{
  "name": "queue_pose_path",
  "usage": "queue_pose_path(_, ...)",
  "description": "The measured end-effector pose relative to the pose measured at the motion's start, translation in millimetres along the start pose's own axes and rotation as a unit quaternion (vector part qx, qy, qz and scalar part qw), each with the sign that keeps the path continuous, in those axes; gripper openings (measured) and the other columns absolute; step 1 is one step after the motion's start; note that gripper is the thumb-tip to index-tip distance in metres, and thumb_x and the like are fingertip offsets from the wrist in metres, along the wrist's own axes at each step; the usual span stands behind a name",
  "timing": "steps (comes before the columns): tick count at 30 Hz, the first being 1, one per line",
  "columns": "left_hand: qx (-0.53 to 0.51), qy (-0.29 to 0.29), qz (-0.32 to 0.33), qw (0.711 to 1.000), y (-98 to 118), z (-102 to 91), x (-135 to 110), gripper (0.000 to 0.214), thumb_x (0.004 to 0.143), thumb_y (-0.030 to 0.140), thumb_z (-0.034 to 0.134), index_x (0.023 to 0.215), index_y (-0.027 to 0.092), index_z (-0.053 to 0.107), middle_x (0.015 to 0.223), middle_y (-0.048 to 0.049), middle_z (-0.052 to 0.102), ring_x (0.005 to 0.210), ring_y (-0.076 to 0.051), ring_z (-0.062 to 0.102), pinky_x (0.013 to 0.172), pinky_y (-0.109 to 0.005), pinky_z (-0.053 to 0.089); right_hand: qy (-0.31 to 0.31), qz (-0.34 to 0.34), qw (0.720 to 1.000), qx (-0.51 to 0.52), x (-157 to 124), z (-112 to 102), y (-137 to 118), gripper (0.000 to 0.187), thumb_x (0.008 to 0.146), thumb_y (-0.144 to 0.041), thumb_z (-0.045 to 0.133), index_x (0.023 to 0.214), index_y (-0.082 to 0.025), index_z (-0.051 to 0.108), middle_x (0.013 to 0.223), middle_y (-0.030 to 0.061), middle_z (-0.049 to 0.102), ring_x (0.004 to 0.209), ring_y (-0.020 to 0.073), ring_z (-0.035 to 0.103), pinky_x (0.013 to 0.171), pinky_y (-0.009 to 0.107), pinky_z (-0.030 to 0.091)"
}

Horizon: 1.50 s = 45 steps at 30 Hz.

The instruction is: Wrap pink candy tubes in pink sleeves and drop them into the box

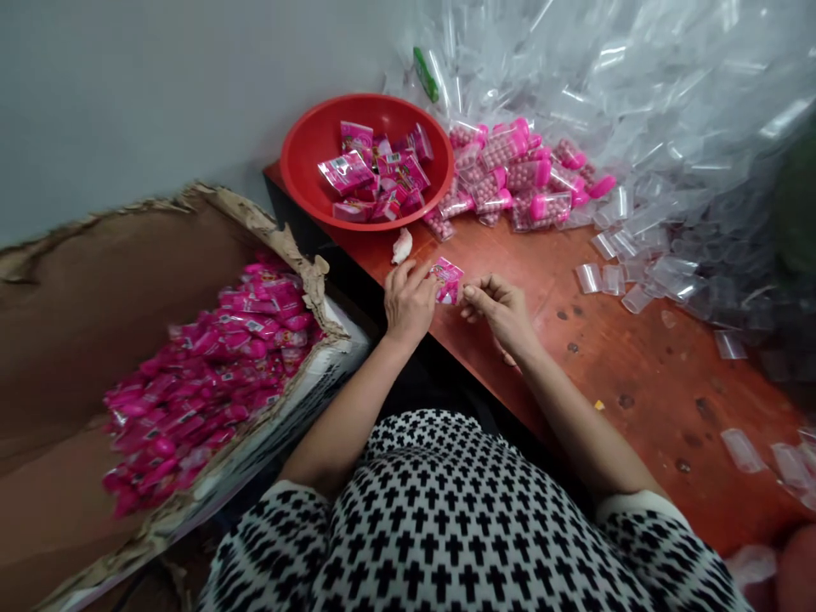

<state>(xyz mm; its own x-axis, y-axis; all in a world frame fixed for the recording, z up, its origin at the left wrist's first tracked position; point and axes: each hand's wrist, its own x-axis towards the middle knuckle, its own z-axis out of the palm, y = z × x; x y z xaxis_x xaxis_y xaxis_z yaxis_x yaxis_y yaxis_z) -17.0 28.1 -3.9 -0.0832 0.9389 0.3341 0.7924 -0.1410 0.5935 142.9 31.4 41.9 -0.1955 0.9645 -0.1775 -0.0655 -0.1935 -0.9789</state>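
Note:
A small flat pink printed packet (449, 279) is between my two hands, over the red-brown table near its edge. The fingers of my left hand (408, 304) close on the packet's left side. At its right edge, my right hand (501, 310) is closed with thumb and forefinger pinched together; what they hold, if anything, is too small to make out. Just beyond the left fingertips lies a crumpled white scrap (402, 246). Farther back, a red plastic bowl (299, 191) holds several similar shiny pink packets (401, 170).
Clear tubes of pink beads with pink caps (510, 174) are piled right of the bowl. Behind and right lie heaps of clear plastic tubes (676, 110) on the table (612, 365). On my left stands a torn cardboard box (76, 246) with many pink wrapped items (223, 365).

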Motion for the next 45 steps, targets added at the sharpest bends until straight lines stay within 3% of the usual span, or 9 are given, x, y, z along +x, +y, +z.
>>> queue_pose_path(5,0.105,0.04,-0.07,0.991,-15,-16.9,22,0.043,0.089,0.042,0.052,0.129,0.026,0.059,0.125,-0.0155,0.06,0.114,-0.034,0.05,0.095,-0.048,0.033,0.004,0.007,1.0,-0.015,-9,-3,1,0.031,0.071,-0.045,0.076,0.076,-0.018,0.061,0.062,-0.0047,0.062,0.05,0.008,0.06,0.047,0.019,0.048)
queue_pose_path(10,0.102,0.023,-0.119,0.987,-36,-11.2,50,0.036,0.091,0.041,0.047,0.118,0.028,0.067,0.112,-0.0134,0.063,0.109,-0.032,0.051,0.093,-0.044,0.035,0.004,0.014,1.0,-0.005,-12,-1,4,0.033,0.07,-0.047,0.076,0.074,-0.018,0.059,0.064,-0.0045,0.062,0.05,0.0075,0.06,0.047,0.019,0.048)
queue_pose_path(16,0.069,0.032,-0.039,0.996,-17,-17.6,22,0.047,0.091,0.039,0.05,0.134,0.022,0.055,0.133,-0.0153,0.056,0.122,-0.032,0.047,0.1,-0.044,0.034,0.003,0.02,1.0,-0.012,-11,-4,6,0.034,0.069,-0.047,0.076,0.074,-0.017,0.06,0.062,-0.0047,0.061,0.049,0.0077,0.059,0.047,0.019,0.048)
queue_pose_path(20,0.049,-0.022,0.051,0.997,-9,-10.5,2,0.035,0.089,0.041,0.055,0.117,0.026,0.068,0.129,-0.0092,0.062,0.121,-0.029,0.05,0.1,-0.042,0.036,0.007,0.026,1.0,-0.014,-9,-4,6,0.034,0.069,-0.048,0.076,0.076,-0.018,0.06,0.063,-0.0043,0.062,0.051,0.0078,0.059,0.047,0.019,0.048)
queue_pose_path(28,-0.004,0.053,0.032,0.998,-13,8.1,-1,0.023,0.088,0.034,0.057,0.1,0.025,0.075,0.118,-0.006,0.07,0.113,-0.026,0.057,0.099,-0.044,0.04,0.021,0.014,1.0,0.011,2,8,10,0.032,0.072,-0.046,0.073,0.082,-0.019,0.06,0.068,-0.0031,0.063,0.057,0.0085,0.059,0.051,0.02,0.047)
queue_pose_path(35,-0.192,0.063,0.026,0.979,12,-10.8,-8,0.028,0.086,0.035,0.062,0.108,0.022,0.072,0.12,-0.0082,0.069,0.116,-0.023,0.058,0.105,-0.042,0.042,0.061,0.003,0.991,0.122,25,16,10,0.04,0.064,-0.035,0.08,0.092,-0.022,0.053,0.066,-0.0082,0.058,0.055,0.0075,0.055,0.056,0.021,0.049)
queue_pose_path(37,-0.318,0.035,-0.088,0.943,15,-19.2,-7,0.049,0.08,0.041,0.068,0.124,0.021,0.063,0.122,-0.0105,0.067,0.112,-0.024,0.062,0.1,-0.042,0.047,0.021,0.006,0.994,0.111,28,10,1,0.039,0.064,-0.032,0.08,0.09,-0.021,0.054,0.063,-0.0089,0.057,0.054,0.0073,0.054,0.055,0.021,0.048)
queue_pose_path(40,-0.507,-0.11,-0.251,0.817,18,-27.0,-3,0.048,0.076,0.047,0.071,0.113,0.016,0.068,0.106,-0.0111,0.072,0.09,-0.021,0.069,0.082,-0.037,0.056,-0.08,0.017,0.994,0.079,29,-3,-14,0.041,0.063,-0.025,0.08,0.095,-0.02,0.055,0.065,-0.0083,0.06,0.055,0.007,0.055,0.055,0.02,0.047)
queue_pose_path(45,-0.588,-0.227,-0.335,0.701,30,-24.9,-1,0.031,0.061,0.037,0.083,0.076,0.011,0.074,0.072,-0.0061,0.071,0.065,-0.013,0.066,0.065,-0.025,0.057,-0.171,0.035,0.985,0.011,29,-20,-24,0.04,0.065,-0.026,0.077,0.098,-0.02,0.055,0.072,-0.0054,0.065,0.06,0.0092,0.058,0.057,0.021,0.048)
